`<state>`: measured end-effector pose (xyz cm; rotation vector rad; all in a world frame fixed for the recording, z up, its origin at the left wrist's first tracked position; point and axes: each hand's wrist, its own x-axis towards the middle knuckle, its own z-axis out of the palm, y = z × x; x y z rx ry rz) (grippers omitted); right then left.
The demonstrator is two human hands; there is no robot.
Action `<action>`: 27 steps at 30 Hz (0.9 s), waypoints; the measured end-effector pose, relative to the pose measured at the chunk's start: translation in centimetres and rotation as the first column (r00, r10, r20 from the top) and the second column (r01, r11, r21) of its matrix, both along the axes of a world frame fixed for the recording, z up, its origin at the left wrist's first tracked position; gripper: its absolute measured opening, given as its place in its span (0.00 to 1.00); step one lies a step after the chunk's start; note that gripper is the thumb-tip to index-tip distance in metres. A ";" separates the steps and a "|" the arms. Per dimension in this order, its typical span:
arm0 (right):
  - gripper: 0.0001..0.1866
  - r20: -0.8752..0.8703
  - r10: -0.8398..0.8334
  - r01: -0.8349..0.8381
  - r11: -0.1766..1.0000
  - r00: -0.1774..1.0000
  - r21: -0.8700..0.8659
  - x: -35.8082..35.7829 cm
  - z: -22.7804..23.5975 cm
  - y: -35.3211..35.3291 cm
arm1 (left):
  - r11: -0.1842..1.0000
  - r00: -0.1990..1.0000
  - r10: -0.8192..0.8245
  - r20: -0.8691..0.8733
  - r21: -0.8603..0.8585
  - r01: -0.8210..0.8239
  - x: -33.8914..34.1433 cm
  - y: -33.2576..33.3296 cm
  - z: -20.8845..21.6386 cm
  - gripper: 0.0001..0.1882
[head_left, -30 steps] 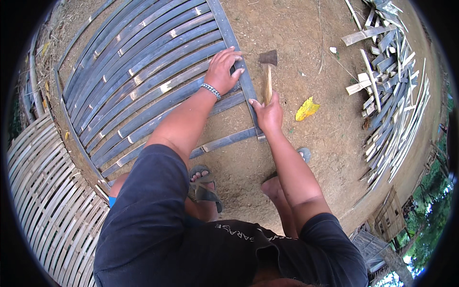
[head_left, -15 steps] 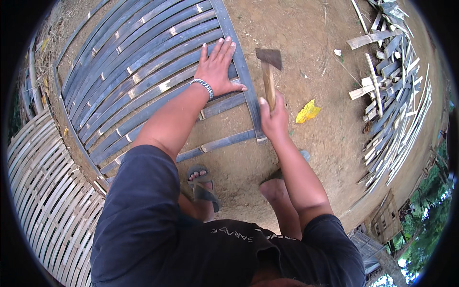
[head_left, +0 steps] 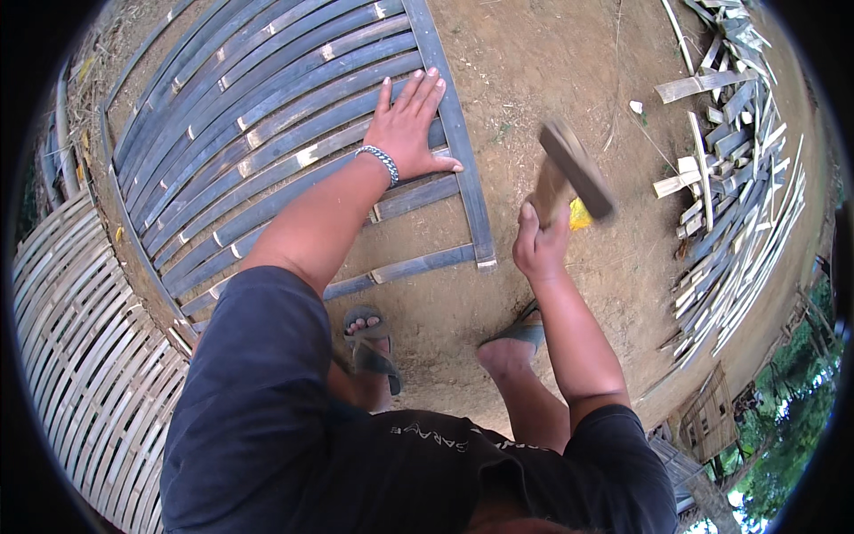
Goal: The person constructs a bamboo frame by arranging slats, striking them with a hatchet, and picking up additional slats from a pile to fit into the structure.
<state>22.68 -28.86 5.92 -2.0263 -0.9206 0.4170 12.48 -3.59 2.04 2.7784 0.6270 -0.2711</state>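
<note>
A panel of dark, greyish bamboo slats (head_left: 294, 116) lies on the ground, its slats running into a long edge strip (head_left: 454, 116). My left hand (head_left: 406, 125) rests flat across the slat ends beside that strip, fingers spread and thumb over the strip. In my right hand (head_left: 543, 242) is a hatchet (head_left: 578, 169), held by its wooden handle. Its head is raised toward me, right of the strip and touching nothing, slightly smeared by motion. Part of the handle is hidden in my fingers.
A heap of split bamboo offcuts (head_left: 729, 169) lies on the right. At the left spreads a paler slatted bamboo panel (head_left: 89, 356). A yellow leaf (head_left: 579, 214) shows behind the hatchet. My sandalled feet (head_left: 369, 347) stand on bare soil near the panel's lower edge.
My right hand has moved right and a little down, lifting the hatchet and tilting its head toward me. My left hand stays on the slats. My right foot has come into fuller view.
</note>
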 end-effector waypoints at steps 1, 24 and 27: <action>0.23 0.049 0.054 -0.058 0.996 0.997 0.067 0.1 0.0 0.2 | 1.000 1.000 0.001 0.004 0.000 -0.001 0.0 0.1 -0.3 0.73; 0.20 -0.077 0.076 -0.098 0.930 0.994 -0.355 -0.5 0.0 1.3 | 1.000 1.000 0.005 0.023 0.018 -0.006 0.1 0.2 -0.2 0.73; 0.19 -0.076 0.116 -0.138 0.798 0.990 -0.587 0.4 0.4 1.7 | 1.000 1.000 0.001 -0.002 0.018 -0.001 0.0 0.3 -0.1 0.73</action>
